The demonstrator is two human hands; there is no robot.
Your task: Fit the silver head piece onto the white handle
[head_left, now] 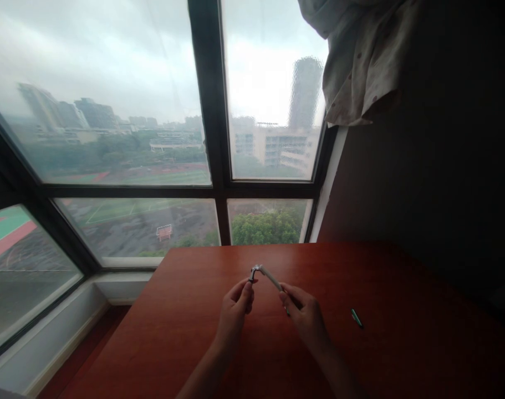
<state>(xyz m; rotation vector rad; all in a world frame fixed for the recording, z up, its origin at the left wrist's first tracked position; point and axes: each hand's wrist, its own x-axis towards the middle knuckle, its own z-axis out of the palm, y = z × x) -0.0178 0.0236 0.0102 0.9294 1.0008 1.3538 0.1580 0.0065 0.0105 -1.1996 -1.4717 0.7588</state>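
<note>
My left hand (238,302) is closed, thumb against fingers, around the lower end of a small silver metal tool (253,272) with a curved top. My right hand (304,310) is closed on a slim pale stick (271,277) that slants up to the left. A bit of green shows just below the right fingers. The stick's upper end meets the silver tool's top, above the table; whether they are joined I cannot tell. The exact kind of both things is too small to make out.
Beneath both hands lies a reddish-brown wooden table (185,288). A small slim green piece (357,318) with a dark end rests on it, right of my right hand. Dark-framed windows (221,191) stand behind the table. A pale curtain (360,66) hangs at upper right beside a dark wall.
</note>
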